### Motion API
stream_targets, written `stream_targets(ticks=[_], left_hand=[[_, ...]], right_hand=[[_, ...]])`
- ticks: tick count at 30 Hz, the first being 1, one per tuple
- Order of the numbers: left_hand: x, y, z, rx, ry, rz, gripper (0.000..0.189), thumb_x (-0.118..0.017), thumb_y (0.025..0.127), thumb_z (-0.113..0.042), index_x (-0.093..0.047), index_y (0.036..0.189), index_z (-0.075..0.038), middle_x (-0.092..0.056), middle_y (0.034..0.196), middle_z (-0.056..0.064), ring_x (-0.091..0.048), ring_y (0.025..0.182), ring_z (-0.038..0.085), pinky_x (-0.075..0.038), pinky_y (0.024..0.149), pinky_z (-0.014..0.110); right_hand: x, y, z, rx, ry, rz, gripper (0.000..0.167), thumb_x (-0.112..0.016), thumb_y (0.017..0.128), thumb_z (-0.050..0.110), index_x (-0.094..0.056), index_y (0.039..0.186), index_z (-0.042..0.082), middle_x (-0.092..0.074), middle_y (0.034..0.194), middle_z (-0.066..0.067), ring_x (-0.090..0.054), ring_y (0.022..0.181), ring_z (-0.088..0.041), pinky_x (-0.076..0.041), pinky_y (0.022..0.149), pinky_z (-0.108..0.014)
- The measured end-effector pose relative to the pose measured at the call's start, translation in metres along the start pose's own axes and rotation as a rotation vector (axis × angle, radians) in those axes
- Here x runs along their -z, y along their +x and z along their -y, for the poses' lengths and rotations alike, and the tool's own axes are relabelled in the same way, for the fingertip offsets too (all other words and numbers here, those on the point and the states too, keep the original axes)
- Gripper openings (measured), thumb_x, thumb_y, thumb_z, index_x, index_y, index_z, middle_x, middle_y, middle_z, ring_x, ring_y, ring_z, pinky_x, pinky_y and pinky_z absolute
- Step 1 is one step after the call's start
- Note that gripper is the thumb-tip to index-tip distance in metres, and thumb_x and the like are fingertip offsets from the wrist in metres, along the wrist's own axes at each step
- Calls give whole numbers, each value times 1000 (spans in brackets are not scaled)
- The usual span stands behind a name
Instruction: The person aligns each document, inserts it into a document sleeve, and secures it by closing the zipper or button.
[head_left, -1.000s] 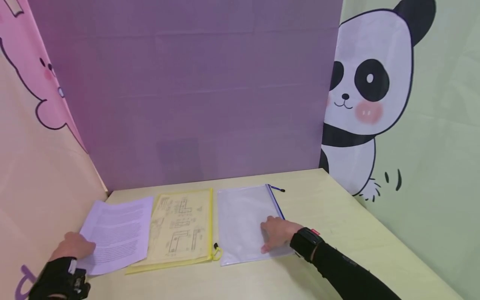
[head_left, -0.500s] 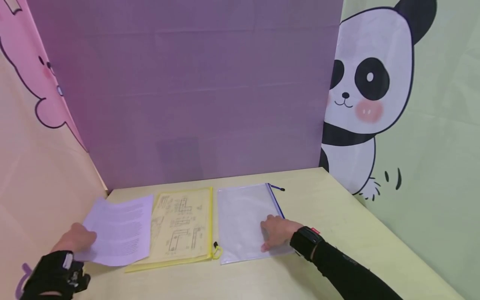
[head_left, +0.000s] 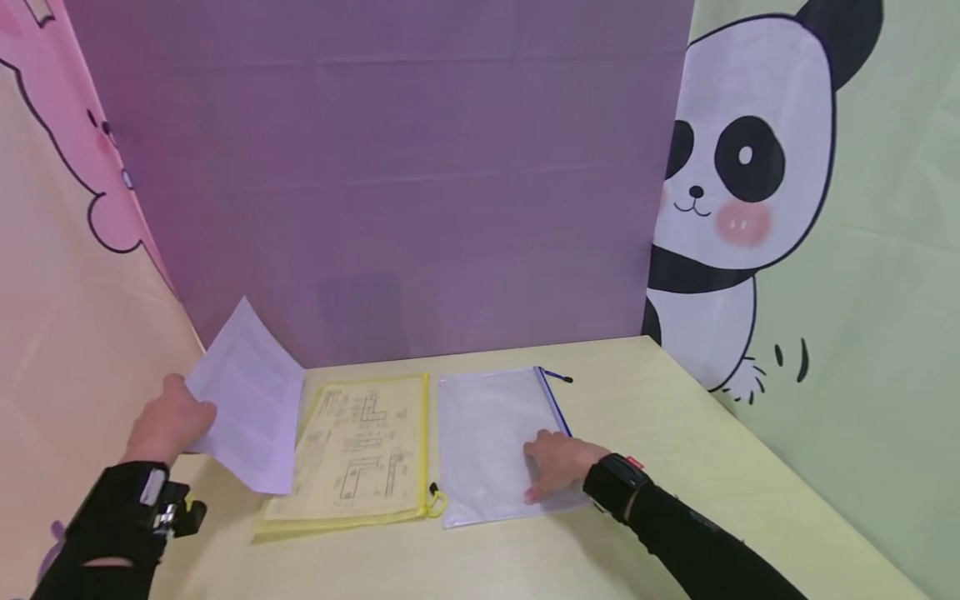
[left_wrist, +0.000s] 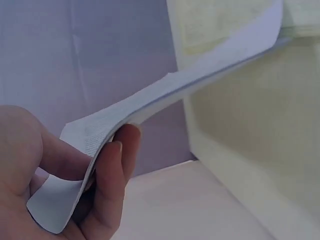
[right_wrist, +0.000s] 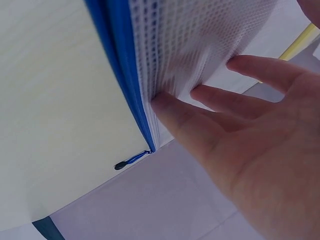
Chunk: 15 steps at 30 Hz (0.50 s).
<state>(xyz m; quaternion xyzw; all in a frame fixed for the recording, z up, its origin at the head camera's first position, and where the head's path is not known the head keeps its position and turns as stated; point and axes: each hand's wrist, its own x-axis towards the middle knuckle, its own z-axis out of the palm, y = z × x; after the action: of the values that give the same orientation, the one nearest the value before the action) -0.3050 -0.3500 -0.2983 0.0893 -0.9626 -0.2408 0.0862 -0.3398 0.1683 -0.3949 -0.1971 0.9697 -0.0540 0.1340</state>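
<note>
"Papers (head_left: pixel 251 408): where are they?"

"Raised above the left side of the table (head_left: pixel 690 492), bent, one corner pointing up against the purple wall (head_left: pixel 465 183). Their right side overlaps the yellow pouch (head_left: pixel 367 512) in the head view; whether they touch it, I can't tell."

"What holds them?"

"The left hand (head_left: pixel 168 419). Its grip is closed to a pinch: thumb on one face, curled fingers (left_wrist: pixel 111 172) on the other."

"And the right hand (head_left: pixel 558 467)?"

"Fingers apart and loosely extended, fingertips resting on the clear pouch (head_left: pixel 487 442) near its blue zip (right_wrist: pixel 127 70). It grips nothing."

"How do the pouches lie?"

"Flat, side by side: yellow left, with line drawings (head_left: pixel 367 417) showing, clear right. A panda (head_left: pixel 742 167) decorates the right wall (head_left: pixel 885 333)."
</note>
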Motion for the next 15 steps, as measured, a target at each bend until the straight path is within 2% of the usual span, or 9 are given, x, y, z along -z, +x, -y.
stream_targets(ticks=[5, 9, 12, 15], left_hand=[[9, -3, -23, -42, 50, -86, 54, -45, 94, -16, -23, 123, 24, -49, 88, 43, -55, 68, 47, -44, 53, 48], [12, -2, -39, -85, 53, -127, 58, -47, 93, -15, -22, 128, 25, -48, 92, 45, -54, 70, 49, -43, 53, 51], [9, -1, -50, -110, -21, -111, 62, -46, 92, -12, -19, 134, 26, -46, 102, 47, -53, 78, 50, -45, 60, 53], [-1, 0, -60, -106, -167, -59, 63, -44, 91, -8, -18, 138, 24, -43, 115, 46, -51, 91, 51, -45, 71, 54]], right_hand=[[0, 1, 1, -1, -5, 5, 72, -84, 81, 46, -60, 138, 8, -59, 123, -10, -56, 104, -23, -49, 99, -48], [0, 1, 0, -5, 3, 3, 73, -84, 81, 47, -60, 139, 10, -59, 123, -9, -56, 104, -22, -49, 99, -48], [0, 1, 0, -8, 13, 2, 75, -84, 80, 48, -59, 140, 10, -59, 123, -9, -56, 104, -21, -49, 99, -48], [1, 2, 0, -15, 9, 2, 79, -85, 79, 49, -57, 141, 9, -59, 127, -11, -56, 109, -25, -49, 100, -51]])
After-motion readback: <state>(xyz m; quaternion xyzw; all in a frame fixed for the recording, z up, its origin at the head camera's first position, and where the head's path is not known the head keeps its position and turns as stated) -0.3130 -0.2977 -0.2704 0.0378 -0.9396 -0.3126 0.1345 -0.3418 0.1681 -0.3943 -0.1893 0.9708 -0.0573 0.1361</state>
